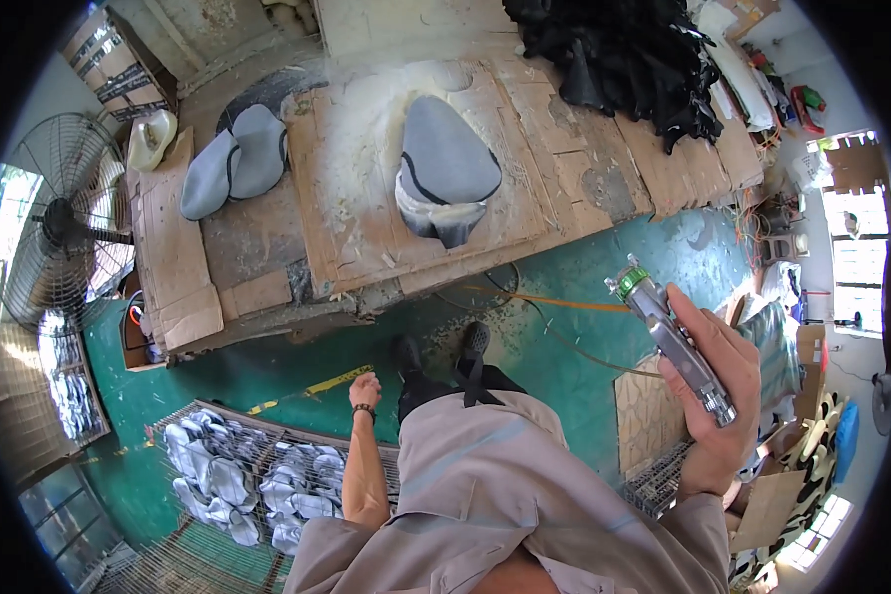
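Observation:
My right hand (718,381) is closed around a metal spray gun (678,346), raised to the right of my body. Its green-ringed nozzle end tilts up and toward the table. My left hand (364,389) hangs low by my side, fingers curled in, and nothing shows in it. On the cardboard-covered table (351,247) in front of me lies a grey saddle-shaped piece (450,148) with black edging, a whitish part showing under its near end. Two similar grey pieces (236,163) lie overlapping farther left. Neither hand touches the table.
A heap of black material (624,59) covers the table's far right. A large caged fan (61,223) stands left. Wire racks with several silvery-grey pieces (208,475) sit lower left. An orange hose (554,300) runs in front of the table above the green floor (317,426).

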Demonstrator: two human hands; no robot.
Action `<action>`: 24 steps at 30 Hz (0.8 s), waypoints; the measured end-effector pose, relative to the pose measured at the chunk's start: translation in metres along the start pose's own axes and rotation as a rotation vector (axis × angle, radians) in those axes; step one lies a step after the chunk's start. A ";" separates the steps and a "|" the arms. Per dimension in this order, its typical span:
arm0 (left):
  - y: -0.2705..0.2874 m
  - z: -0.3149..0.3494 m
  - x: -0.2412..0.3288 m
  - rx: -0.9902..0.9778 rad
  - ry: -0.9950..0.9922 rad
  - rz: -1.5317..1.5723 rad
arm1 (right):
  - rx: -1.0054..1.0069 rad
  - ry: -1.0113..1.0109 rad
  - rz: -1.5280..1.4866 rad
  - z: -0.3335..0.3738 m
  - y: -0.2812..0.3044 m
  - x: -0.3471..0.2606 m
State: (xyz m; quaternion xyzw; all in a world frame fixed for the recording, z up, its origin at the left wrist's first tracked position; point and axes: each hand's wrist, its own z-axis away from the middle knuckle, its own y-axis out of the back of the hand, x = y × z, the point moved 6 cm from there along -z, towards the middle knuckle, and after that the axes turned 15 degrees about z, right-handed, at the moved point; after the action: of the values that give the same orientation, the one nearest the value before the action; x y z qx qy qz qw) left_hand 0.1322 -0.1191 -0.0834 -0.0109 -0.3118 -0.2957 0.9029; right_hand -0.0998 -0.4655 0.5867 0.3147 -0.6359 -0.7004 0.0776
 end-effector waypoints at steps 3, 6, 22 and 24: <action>0.012 -0.015 0.003 -0.043 -0.031 0.116 | 0.006 0.021 -0.007 0.002 -0.008 -0.039; 0.024 -0.028 -0.004 -0.060 -0.017 0.068 | -0.014 0.087 0.074 0.008 -0.020 -0.074; 0.073 -0.038 -0.081 -0.072 0.221 0.098 | 0.036 0.380 0.314 0.059 -0.030 -0.155; 0.075 -0.039 -0.078 -0.068 0.212 0.090 | -0.076 0.459 0.319 0.067 -0.033 -0.159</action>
State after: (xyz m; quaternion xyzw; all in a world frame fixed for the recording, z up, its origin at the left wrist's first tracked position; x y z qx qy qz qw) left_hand 0.1455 -0.0244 -0.1471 -0.0241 -0.2035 -0.2647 0.9423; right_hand -0.0007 -0.3222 0.6093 0.3576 -0.6165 -0.6131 0.3407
